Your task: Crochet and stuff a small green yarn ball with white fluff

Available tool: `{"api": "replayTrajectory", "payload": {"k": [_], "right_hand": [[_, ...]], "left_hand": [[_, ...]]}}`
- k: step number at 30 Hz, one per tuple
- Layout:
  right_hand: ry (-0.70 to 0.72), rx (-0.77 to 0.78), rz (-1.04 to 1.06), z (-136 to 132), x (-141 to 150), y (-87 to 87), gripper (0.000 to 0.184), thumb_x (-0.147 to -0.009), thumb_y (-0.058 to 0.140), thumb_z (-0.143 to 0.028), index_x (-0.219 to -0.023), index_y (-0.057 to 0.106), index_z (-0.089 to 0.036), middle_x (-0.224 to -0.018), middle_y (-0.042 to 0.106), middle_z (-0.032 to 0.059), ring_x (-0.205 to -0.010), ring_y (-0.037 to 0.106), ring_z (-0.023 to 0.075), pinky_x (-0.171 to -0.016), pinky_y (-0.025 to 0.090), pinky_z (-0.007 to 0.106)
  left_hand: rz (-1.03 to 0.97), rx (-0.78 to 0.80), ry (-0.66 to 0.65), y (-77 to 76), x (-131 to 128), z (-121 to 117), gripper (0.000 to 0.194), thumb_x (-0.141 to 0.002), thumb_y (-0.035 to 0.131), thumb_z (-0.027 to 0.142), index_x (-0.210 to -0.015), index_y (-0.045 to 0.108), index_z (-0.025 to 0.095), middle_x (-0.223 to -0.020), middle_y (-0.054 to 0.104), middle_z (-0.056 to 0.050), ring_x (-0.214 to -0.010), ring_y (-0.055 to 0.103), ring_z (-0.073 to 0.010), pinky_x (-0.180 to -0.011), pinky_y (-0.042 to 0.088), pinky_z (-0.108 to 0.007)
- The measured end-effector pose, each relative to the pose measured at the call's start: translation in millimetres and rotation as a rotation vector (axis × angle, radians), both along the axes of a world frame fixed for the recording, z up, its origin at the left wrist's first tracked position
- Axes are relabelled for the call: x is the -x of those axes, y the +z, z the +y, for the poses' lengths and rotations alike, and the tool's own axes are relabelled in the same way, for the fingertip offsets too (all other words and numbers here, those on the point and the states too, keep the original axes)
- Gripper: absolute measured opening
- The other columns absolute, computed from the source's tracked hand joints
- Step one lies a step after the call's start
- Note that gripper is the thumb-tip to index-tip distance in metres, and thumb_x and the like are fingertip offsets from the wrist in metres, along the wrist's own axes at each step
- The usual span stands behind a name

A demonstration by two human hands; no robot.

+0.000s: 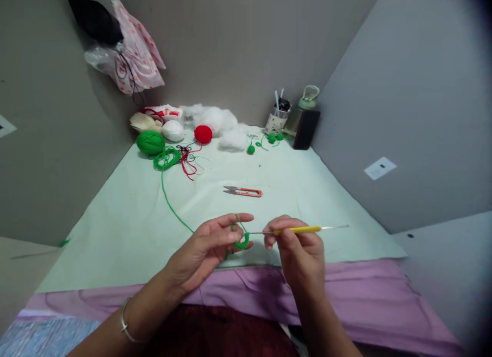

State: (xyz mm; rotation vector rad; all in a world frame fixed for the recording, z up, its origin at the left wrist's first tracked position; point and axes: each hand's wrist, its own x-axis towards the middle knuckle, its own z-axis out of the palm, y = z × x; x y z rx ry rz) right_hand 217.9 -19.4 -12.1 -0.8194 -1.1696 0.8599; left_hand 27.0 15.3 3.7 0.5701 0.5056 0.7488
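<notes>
Between thumb and fingers, my left hand pinches a small curved piece of green crochet. Green yarn loops over its raised index finger. My right hand is closed round the yellow handle of a double-ended crochet hook, held level like a pencil. One metal end of the hook reaches left to the green piece, and the other points right. From my left hand a green strand runs back to a loose tangle of green yarn. Beyond both hands lie orange-handled thread snips.
At the back left sit a green yarn ball, a white ball, a red ball and white stuffing. Small green crocheted balls, a pen cup, a bottle and a dark phone stand back right.
</notes>
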Motion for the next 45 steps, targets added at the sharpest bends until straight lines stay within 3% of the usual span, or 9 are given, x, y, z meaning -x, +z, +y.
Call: {"api": "replayTrajectory", "payload": {"k": [6, 11, 16, 27, 32, 39, 45], "right_hand": [[-0.004, 0.093, 0.157, -1, 5, -1.0, 0.012, -0.090, 0.070, -0.029, -0.089, 0.078, -0.020, -0.079, 0.072, 0.0051, -0.058, 0.062, 0.0118, -0.052, 0.053, 0.024], [0.014, 0.057, 0.131, -4, 12, -2.2, 0.012, -0.094, 0.067, -0.027, -0.092, 0.078, -0.022, -0.082, 0.072, 0.0040, -0.060, 0.062, 0.0113, -0.058, 0.054, 0.026], [-0.038, 0.047, 0.101, -4, 14, -5.8, 0.012, -0.094, 0.066, -0.028, -0.094, 0.077, -0.023, -0.085, 0.072, 0.0042, -0.062, 0.062, 0.0121, -0.059, 0.053, 0.027], [-0.006, 0.104, 0.138, -3, 4, -3.4, 0.012, -0.092, 0.068, -0.028, -0.089, 0.077, -0.021, -0.079, 0.070, 0.0044, -0.059, 0.061, 0.0116, -0.053, 0.051, 0.024], [-0.011, 0.140, 0.187, -3, 5, -5.8, 0.014, -0.092, 0.067, -0.033, -0.087, 0.074, -0.021, -0.078, 0.068, 0.0035, -0.059, 0.058, 0.0115, -0.051, 0.049, 0.023], [-0.010, -0.022, -0.068, -7, 16, -3.3, 0.017, -0.098, 0.060, -0.024, -0.098, 0.076, -0.026, -0.095, 0.075, 0.0061, -0.085, 0.067, 0.0186, -0.073, 0.056, 0.033], [0.018, -0.003, -0.066, -6, 12, 0.7, 0.016, -0.098, 0.059, -0.026, -0.099, 0.075, -0.024, -0.094, 0.075, 0.0058, -0.072, 0.066, 0.0160, -0.066, 0.056, 0.033]], "left_hand": [[0.043, -0.045, 0.034, -1.2, -2, -2, 0.032, -0.084, 0.073, 0.019, -0.116, 0.073, 0.013, -0.080, 0.056, 0.001, -0.079, 0.054, -0.0114, -0.099, 0.041, -0.036], [0.118, -0.111, 0.095, 1.3, -7, -7, 0.051, -0.081, 0.079, 0.021, -0.130, 0.067, 0.021, -0.085, 0.058, 0.001, -0.087, 0.058, -0.0132, -0.088, 0.041, -0.027], [0.101, -0.077, 0.137, 5.4, -12, -10, 0.058, -0.080, 0.077, 0.015, -0.136, 0.062, 0.022, -0.091, 0.057, 0.001, -0.084, 0.057, -0.0125, -0.088, 0.044, -0.029], [0.007, -0.023, 0.093, -3.3, -7, -5, 0.044, -0.081, 0.069, 0.011, -0.125, 0.071, 0.016, -0.083, 0.057, -0.001, -0.072, 0.051, -0.0107, -0.077, 0.045, -0.029], [0.102, -0.067, 0.117, -3.4, -10, -8, 0.043, -0.081, 0.075, 0.017, -0.124, 0.072, 0.019, -0.086, 0.062, -0.001, -0.077, 0.059, -0.0125, -0.084, 0.048, -0.030], [0.153, -0.168, 0.083, -3.9, -17, -13, 0.046, -0.077, 0.082, 0.020, -0.122, 0.073, 0.025, -0.087, 0.070, -0.001, -0.084, 0.066, -0.0147, -0.089, 0.050, -0.031], [0.221, -0.189, 0.142, -1.4, -12, -11, 0.039, -0.081, 0.080, 0.024, -0.119, 0.075, 0.025, -0.087, 0.066, 0.000, -0.084, 0.065, -0.0148, -0.088, 0.048, -0.031]]}}
